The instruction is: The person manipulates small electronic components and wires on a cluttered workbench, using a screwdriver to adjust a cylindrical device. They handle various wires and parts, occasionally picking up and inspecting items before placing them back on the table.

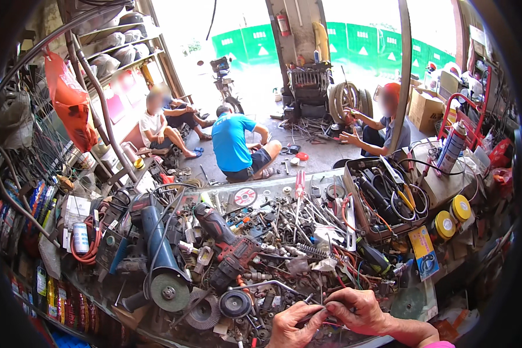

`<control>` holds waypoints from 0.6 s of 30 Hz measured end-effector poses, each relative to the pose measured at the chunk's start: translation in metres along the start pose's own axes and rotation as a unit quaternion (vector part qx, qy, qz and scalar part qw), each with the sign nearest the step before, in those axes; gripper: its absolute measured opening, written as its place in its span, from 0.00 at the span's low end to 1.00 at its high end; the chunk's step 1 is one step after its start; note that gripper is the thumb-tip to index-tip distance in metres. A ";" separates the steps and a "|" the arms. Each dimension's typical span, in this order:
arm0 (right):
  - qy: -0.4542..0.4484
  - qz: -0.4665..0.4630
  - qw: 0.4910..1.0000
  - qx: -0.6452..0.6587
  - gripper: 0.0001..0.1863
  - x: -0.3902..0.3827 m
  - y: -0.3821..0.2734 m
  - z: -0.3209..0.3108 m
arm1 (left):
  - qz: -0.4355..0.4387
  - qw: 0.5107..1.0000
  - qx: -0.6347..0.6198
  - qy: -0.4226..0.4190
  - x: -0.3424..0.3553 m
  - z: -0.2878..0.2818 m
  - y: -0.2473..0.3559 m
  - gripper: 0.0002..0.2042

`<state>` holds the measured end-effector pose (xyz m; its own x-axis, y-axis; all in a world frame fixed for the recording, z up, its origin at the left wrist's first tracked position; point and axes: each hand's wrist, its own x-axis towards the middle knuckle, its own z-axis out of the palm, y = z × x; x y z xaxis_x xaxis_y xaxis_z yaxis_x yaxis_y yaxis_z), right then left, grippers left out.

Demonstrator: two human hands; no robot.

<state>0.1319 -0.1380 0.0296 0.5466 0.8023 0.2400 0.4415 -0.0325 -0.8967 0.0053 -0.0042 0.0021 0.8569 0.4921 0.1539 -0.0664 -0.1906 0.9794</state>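
Close together at the table's near edge, my left hand point(296, 326) and my right hand point(358, 311) meet at the fingertips. Both are pinched closed on something small and dark, mostly hidden by the fingers; its kind cannot be made out. Just beyond them lies a heap of loose bolts, nuts and metal parts point(272, 223). Left of my hands are a round black knob-like part point(235, 304), a wire wheel brush point(203, 308), a red and black cordless drill point(238, 255) and a blue angle grinder point(155, 229) with a grey disc.
An open toolbox point(359, 203) with pliers and cables stands at the right, near yellow-lidded tins point(445, 225) and a spray can point(451, 145). Beyond the table, a person in a blue shirt point(233, 142) squats; others sit left and right. A red bag point(69, 101) hangs left.
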 end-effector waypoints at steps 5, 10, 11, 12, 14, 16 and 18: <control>-0.010 0.009 1.000 0.002 0.09 -0.005 0.004 -0.002 | -0.052 0.996 -0.067 -0.012 -0.002 0.000 0.000 0.06; -0.093 0.045 0.992 0.069 0.12 0.004 -0.012 -0.014 | 0.049 0.998 0.048 0.009 0.002 -0.003 0.000 0.06; -0.102 0.034 0.993 0.048 0.11 0.007 -0.011 -0.016 | 0.064 0.995 0.078 0.006 0.003 -0.004 0.003 0.07; -0.108 0.028 0.993 0.024 0.11 0.007 -0.009 -0.018 | 0.077 0.992 0.103 0.000 0.004 -0.004 0.005 0.07; -0.097 -0.007 0.995 0.001 0.10 0.007 -0.001 -0.019 | 0.037 0.995 0.098 -0.004 0.002 -0.004 0.007 0.06; -0.109 0.016 0.993 -0.038 0.11 0.004 0.006 -0.020 | 0.076 0.992 0.100 0.001 0.003 -0.001 0.000 0.06; -0.084 0.016 0.996 -0.039 0.08 0.001 0.015 -0.015 | 0.071 0.993 0.086 -0.028 0.004 -0.002 0.002 0.06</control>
<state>0.1496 -0.1467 0.0224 0.4377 0.8882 0.1399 0.4832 -0.1011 -0.8697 0.0080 -0.0011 0.0047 0.8725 0.4021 0.2775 -0.1051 -0.4001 0.9104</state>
